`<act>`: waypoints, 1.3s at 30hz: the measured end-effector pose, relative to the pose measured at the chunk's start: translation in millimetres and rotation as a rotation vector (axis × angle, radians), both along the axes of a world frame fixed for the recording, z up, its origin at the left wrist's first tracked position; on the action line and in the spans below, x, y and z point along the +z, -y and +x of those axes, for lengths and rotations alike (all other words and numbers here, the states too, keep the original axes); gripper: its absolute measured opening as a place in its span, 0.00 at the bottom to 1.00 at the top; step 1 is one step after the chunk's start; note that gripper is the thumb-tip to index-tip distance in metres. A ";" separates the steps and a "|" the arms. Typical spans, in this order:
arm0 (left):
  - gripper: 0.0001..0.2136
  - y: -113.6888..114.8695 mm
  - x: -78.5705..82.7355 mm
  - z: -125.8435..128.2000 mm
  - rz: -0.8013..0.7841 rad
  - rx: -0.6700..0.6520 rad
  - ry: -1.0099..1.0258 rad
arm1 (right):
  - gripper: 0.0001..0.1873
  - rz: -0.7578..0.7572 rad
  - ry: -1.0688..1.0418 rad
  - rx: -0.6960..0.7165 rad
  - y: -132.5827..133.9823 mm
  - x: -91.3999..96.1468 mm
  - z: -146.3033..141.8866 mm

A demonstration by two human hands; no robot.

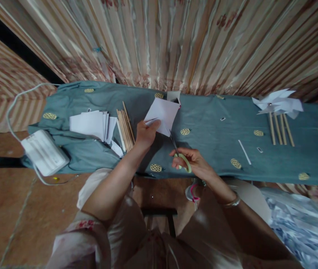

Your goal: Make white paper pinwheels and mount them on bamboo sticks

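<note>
My left hand (147,133) pinches a white square of paper (167,110) by its near left side, holding it over the table. In my right hand (190,158) is a pair of scissors (185,163) with pale green handles, my fingers through the loops. The scissors' blades reach the paper's near corner, and I cannot tell how far they are parted. Behind the paper stands a small open box (173,97), partly hidden by it. Just left of my left hand lies a bundle of thin wooden sticks (124,126).
White paper sheets (87,125) are stacked at the left, near a white power strip (45,153) with a cable. To the right, white paper pinwheels (279,102) on sticks lie on the green tablecloth (212,127). A paper strip (244,152) lies nearer. Curtains hang behind.
</note>
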State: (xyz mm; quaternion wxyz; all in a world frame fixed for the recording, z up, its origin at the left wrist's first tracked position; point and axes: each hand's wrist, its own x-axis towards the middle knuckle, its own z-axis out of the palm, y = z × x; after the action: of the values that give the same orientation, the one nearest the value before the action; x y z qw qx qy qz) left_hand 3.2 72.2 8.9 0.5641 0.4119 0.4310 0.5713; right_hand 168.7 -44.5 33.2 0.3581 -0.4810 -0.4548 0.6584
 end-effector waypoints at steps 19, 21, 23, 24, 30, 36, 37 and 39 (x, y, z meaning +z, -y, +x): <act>0.11 3.9 1.4 4.1 0.105 -0.026 -0.009 | 0.27 -0.036 0.018 -0.079 -6.4 10.3 -3.3; 0.10 4.5 2.3 4.2 0.099 -0.021 -0.015 | 0.27 -0.034 0.019 -0.075 -6.6 10.1 -3.2; 0.09 4.9 2.8 4.2 0.093 -0.022 -0.023 | 0.27 -0.028 0.019 -0.071 -6.9 9.4 -3.3; 0.09 5.1 2.9 4.1 0.090 -0.023 -0.022 | 0.27 -0.026 0.018 -0.072 -7.0 8.9 -3.4; 0.11 5.3 4.3 4.1 0.080 -0.032 0.015 | 0.26 -0.043 0.000 -0.090 -6.9 6.6 -3.4; 0.10 5.1 5.8 4.1 0.082 -0.036 0.016 | 0.27 -0.059 -0.006 -0.100 -6.2 4.6 -3.3; 0.10 5.2 5.6 4.0 0.083 -0.040 0.014 | 0.27 -0.061 -0.007 -0.101 -6.2 4.2 -3.3; 0.10 5.2 5.0 3.7 0.086 -0.048 0.012 | 0.26 -0.063 -0.008 -0.101 -6.4 3.6 -3.2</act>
State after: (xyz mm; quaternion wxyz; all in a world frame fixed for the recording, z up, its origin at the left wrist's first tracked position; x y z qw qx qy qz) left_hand 6.9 66.9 13.9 0.5618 0.4429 0.3926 0.5780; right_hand 165.4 -38.1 36.7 0.3773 -0.5116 -0.4077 0.6555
